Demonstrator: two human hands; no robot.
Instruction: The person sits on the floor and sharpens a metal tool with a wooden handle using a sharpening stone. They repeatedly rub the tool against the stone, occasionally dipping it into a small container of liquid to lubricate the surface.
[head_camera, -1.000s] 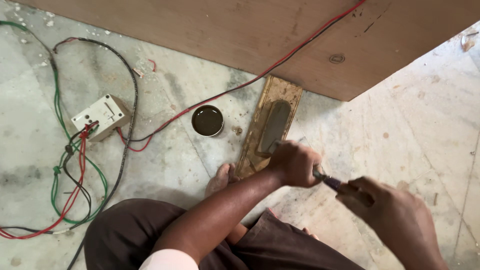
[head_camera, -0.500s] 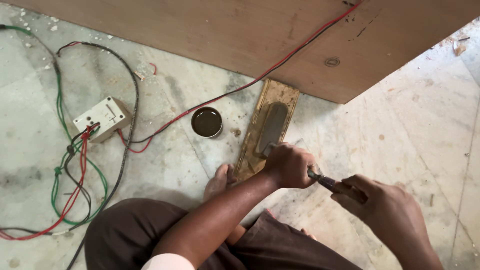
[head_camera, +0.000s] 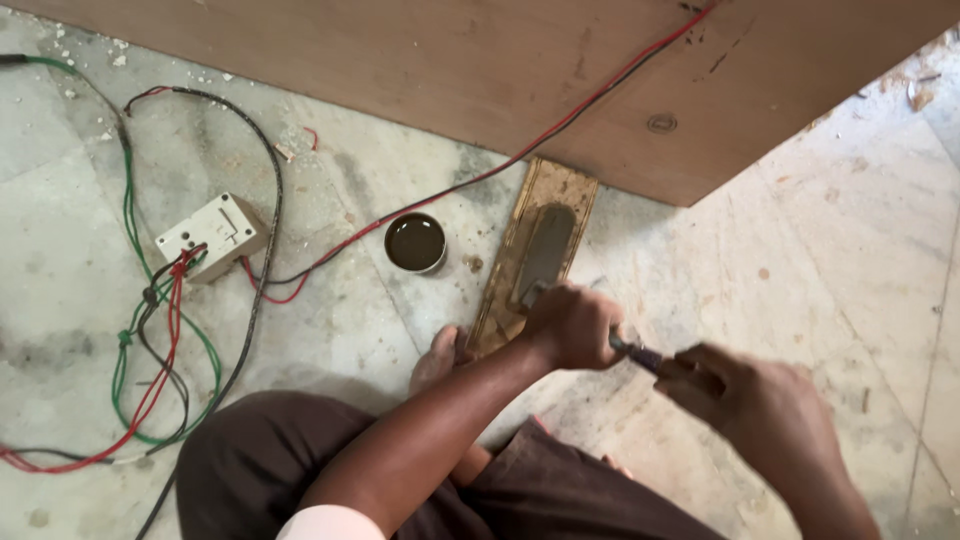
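A grey sharpening stone (head_camera: 545, 245) is set in a long wooden block (head_camera: 560, 185) on the marble floor. My left hand (head_camera: 572, 325) is closed over the front end of a chisel (head_camera: 636, 351) and presses it down at the stone's near end. My right hand (head_camera: 765, 410) grips the chisel's dark handle, to the right of the block. The blade tip is hidden under my left hand. My bare toes (head_camera: 440, 355) rest against the block's near corner.
A small round tin of dark liquid (head_camera: 415, 242) stands left of the block. A white switch box (head_camera: 212, 235) lies among red, green and black wires (head_camera: 165, 330) at the left. A plywood board (head_camera: 480, 70) spans the top, with a red wire over it.
Both hands and the chisel have slid a little to the left, toward the stone. The block, the tin and the wires have stayed put.
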